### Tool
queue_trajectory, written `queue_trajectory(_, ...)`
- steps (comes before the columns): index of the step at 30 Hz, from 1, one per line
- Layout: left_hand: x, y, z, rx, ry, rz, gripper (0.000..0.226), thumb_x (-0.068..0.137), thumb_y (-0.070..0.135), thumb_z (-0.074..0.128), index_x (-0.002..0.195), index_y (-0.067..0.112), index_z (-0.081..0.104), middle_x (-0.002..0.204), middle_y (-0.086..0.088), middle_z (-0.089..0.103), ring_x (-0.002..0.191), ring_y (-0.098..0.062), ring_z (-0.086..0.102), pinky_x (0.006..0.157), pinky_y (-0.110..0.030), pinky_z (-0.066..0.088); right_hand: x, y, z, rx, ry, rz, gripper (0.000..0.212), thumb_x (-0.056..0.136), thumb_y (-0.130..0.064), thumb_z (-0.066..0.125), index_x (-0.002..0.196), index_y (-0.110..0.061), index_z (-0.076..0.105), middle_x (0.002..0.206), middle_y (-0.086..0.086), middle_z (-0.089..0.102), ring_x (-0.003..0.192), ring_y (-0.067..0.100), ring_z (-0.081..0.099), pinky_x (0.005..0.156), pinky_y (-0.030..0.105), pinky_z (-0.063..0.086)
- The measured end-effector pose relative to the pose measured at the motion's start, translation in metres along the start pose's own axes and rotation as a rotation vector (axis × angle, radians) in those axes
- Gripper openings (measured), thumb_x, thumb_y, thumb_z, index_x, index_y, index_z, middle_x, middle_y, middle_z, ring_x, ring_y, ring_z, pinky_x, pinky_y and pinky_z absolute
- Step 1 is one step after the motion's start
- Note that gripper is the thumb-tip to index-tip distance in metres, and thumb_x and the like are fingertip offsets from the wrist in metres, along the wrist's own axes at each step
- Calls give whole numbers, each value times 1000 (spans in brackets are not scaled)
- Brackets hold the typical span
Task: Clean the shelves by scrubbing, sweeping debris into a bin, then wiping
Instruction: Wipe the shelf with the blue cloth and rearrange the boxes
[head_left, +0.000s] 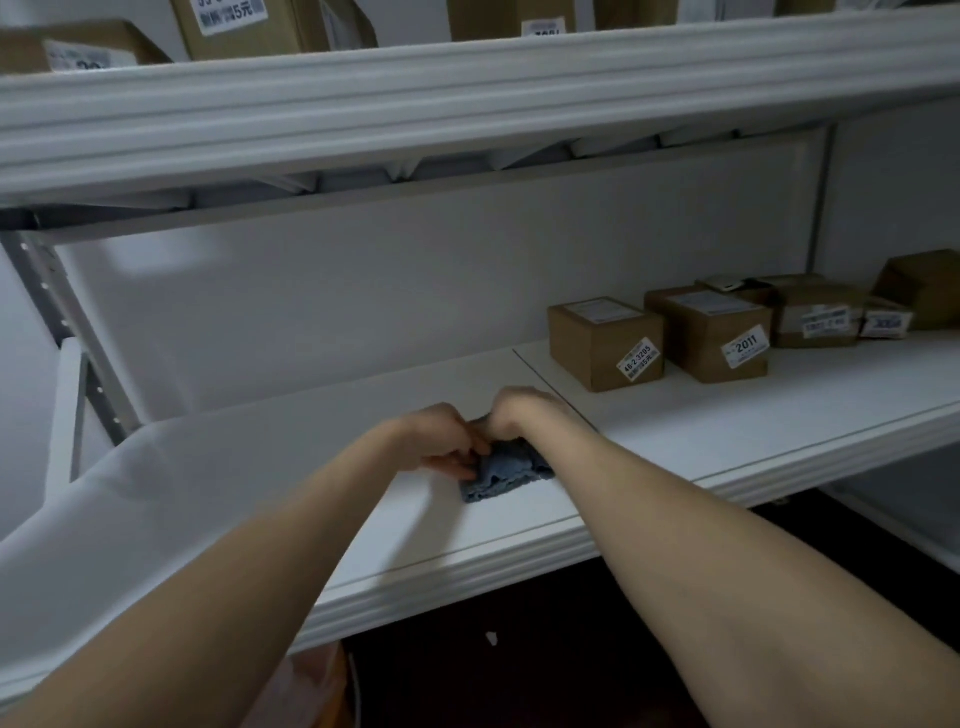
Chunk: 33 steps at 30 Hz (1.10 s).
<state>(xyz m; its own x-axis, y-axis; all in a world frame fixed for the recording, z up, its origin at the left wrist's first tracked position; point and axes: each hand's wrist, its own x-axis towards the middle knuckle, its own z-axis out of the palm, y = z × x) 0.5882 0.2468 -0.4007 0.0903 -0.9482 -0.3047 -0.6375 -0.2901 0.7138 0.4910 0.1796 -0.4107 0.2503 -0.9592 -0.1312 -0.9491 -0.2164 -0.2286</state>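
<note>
Holding a blue cloth (506, 470) down on the white shelf (260, 467), near the front edge and just left of the seam in the board. Pinching its left side with the left grip (441, 441), curled tight onto the fabric. Closing the right grip (519, 410) over the far top of the bundle, knuckles up, clamped on the same cloth as far as can be told, with the fingertips hidden underneath. Lying bunched rather than flat, with a loose corner trailing toward the front edge.

Probably gathering or folding the cloth into a pad for the wiping step, or already wiping; no telling which from here. Seeing no brush and no bin in this view.

Expecting something soft, light and limp: sagging wherever unsupported, unfolding if taken by a single corner, and sliding easily over the smooth painted board. Likely handling best when doubled into a thick pad, taken across the top of the wad and pressed flat with the palm, not pinched at an edge. Not telling wet from dry.

Working well apart from the cardboard boxes (605, 343) standing to the right on the same shelf, with more boxes sitting on the upper shelf (467, 104).
</note>
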Motion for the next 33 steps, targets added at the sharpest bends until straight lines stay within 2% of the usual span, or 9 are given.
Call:
queue_trajectory(5,21,-6,1,23,130,-17,22,86,1,58,102,-13,62,92,-26,68,85,-34,69,85,-44,56,-10,0,5,-40,23,-12,51,79,-48,70,117,-16,58,111,5,62,101,23,62,73,27,45)
queue_trajectory(9,28,4,12,98,117,17,15,88,2,53,98,-6,62,81,-18,59,75,-27,60,83,-40,57,-12,8,-5,59,-147,-29,28,86,-25,65,103,-7,52,86,10,56,84,27,60,70,32,50)
queue_trajectory(13,28,22,38,-51,7,146,28,90,2,55,116,-7,60,102,-18,64,88,-26,64,83,-35,57,-14,44,-25,77,-352,94,15,96,-17,48,94,-3,54,79,12,54,65,21,51,61,28,45)
queue_trajectory(15,29,38,61,11,-62,231,34,87,-5,51,120,-7,57,114,-23,62,101,-33,63,87,-41,55,-8,63,-32,-98,-297,123,19,95,-17,51,107,-3,56,88,13,58,71,23,53,67,30,47)
queue_trajectory(18,30,60,90,127,-45,299,35,82,-5,53,117,-7,57,117,-26,60,106,-34,61,93,-44,51,1,85,-32,-257,-167,151,34,85,-20,63,116,-5,61,103,14,61,90,26,59,92,36,51)
queue_trajectory(23,40,64,84,127,-105,250,29,86,-3,51,114,-5,58,110,-24,63,100,-35,64,90,-48,53,-19,88,-36,-211,-157,141,33,90,-19,60,119,-4,60,120,16,61,103,27,61,94,37,48)
queue_trajectory(26,41,63,82,114,-27,251,28,86,0,54,111,-7,62,102,-22,66,92,-33,67,86,-47,55,-21,91,-42,-141,-203,146,36,92,-18,59,123,-1,57,126,16,59,115,30,58,93,37,48)
queue_trajectory(30,41,68,90,207,29,317,32,85,0,54,117,-3,58,113,-25,63,102,-35,65,86,-47,54,-16,94,-34,-145,-48,120,20,85,-21,62,101,-9,64,115,14,65,103,27,63,91,35,52)
queue_trajectory(33,39,72,96,285,-11,319,35,84,-1,54,119,-3,57,116,-24,62,104,-34,63,88,-45,54,-19,99,-36,-86,-91,103,22,89,-17,58,106,-5,62,111,15,64,99,27,62,90,36,51)
